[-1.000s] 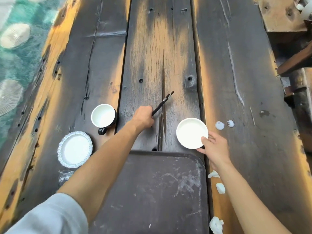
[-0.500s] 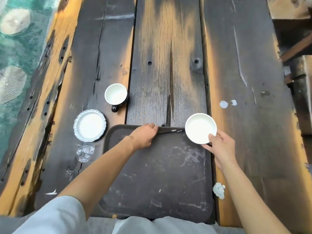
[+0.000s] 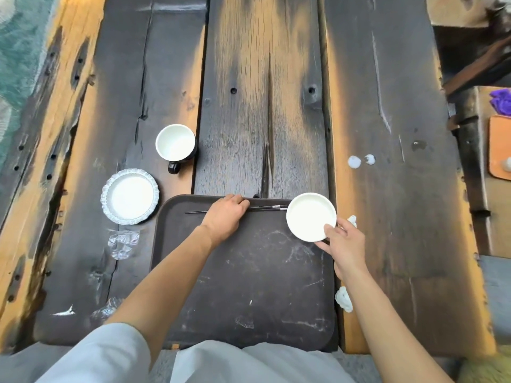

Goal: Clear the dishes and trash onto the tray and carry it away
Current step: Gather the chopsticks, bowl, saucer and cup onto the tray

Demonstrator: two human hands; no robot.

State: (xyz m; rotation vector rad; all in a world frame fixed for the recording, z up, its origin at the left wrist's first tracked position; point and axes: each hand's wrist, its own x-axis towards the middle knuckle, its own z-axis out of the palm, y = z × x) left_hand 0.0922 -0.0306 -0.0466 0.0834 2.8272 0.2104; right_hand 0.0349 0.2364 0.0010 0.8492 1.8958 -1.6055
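Both hands over scuffed dark tray (image 3: pixel 249 286).
Left hand (image 3: pixel 225 217) curled on thin black chopsticks (image 3: pixel 266 208) along far rim; right hand (image 3: pixel 343 241) pinches round white dish (image 3: pixel 309 215) above tray's right corner.

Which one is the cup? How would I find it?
Start at the dark tray. Look past its far-left corner, beyond the frilly-edged white plate. The cup is taller, white inside, black outside, with a small black handle.

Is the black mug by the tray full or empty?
Empty: the mug stands upright left of the tray, its white inside bare, no liquid visible.
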